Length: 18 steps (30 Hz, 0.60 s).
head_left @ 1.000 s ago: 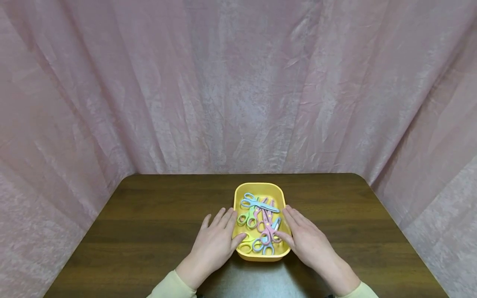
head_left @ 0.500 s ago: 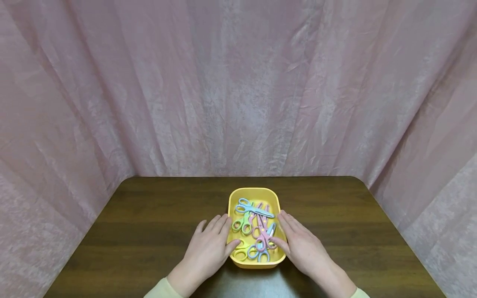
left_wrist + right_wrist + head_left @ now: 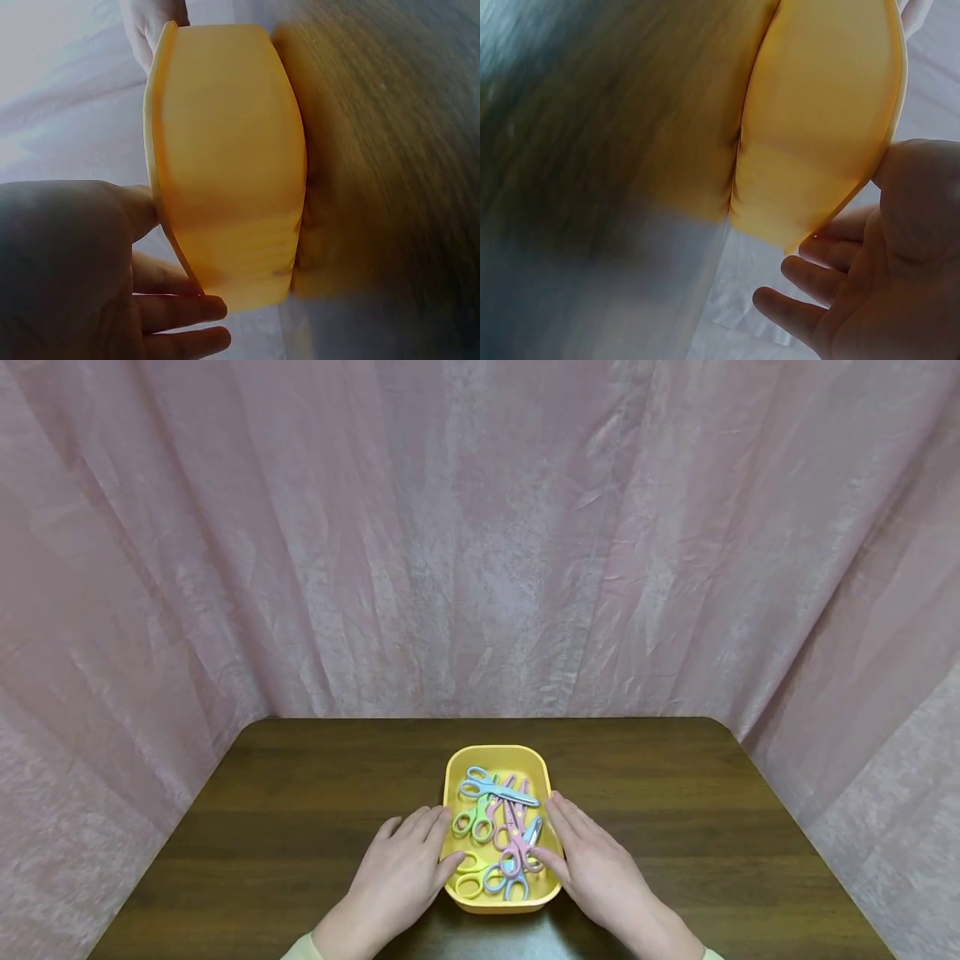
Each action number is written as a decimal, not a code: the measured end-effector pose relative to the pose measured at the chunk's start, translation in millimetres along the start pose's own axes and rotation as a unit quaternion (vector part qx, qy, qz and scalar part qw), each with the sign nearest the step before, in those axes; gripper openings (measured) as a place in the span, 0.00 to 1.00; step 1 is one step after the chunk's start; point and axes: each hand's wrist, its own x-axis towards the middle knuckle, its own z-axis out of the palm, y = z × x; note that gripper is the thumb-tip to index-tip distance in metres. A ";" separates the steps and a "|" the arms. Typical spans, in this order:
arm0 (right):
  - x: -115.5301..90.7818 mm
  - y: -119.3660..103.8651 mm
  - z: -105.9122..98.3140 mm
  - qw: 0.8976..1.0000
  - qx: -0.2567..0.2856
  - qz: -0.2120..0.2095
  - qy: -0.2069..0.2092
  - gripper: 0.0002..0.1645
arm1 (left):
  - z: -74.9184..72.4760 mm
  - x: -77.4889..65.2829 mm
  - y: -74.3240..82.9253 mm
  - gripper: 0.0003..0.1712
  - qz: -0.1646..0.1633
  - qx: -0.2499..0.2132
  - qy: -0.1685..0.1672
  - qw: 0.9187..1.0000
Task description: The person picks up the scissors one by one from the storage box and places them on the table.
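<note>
A yellow plastic tray [image 3: 498,907] with rounded corners stands on the table, with several pairs of children's scissors in it. Light blue scissors [image 3: 487,787] lie across the far end, over green scissors [image 3: 481,827] and pink ones [image 3: 515,850]. Nearer the front are yellow scissors [image 3: 468,887] and another blue pair [image 3: 517,887]. My left hand [image 3: 397,877] grips the tray's left side, thumb over the rim and fingers along the outside. On the right side, my right hand [image 3: 600,864] holds it the same way. Both wrist views show the tray's outer wall [image 3: 225,135] and the fingers at its edge.
The dark wooden table [image 3: 322,793] has rounded far corners and extends to both sides of the tray. Pink velvety curtains [image 3: 480,543] hang behind the table and along its left and right.
Tray and both hands have shifted left and a little nearer to me, the scissors going along inside. Both hands keep their hold on the sides.
</note>
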 end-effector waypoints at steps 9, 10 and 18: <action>0.6 -6.9 2.9 1.000 0.010 0.008 -0.010 0.45 | 9.1 0.8 -4.5 0.24 0.018 0.002 0.097 0.995; 0.6 -7.2 3.2 1.000 0.012 0.009 -0.012 0.45 | 10.0 1.0 -4.2 0.23 0.018 0.004 0.105 0.994; 1.2 -9.3 3.9 1.000 0.011 0.008 -0.006 0.45 | 11.8 3.0 -6.7 0.20 0.005 0.002 0.118 0.993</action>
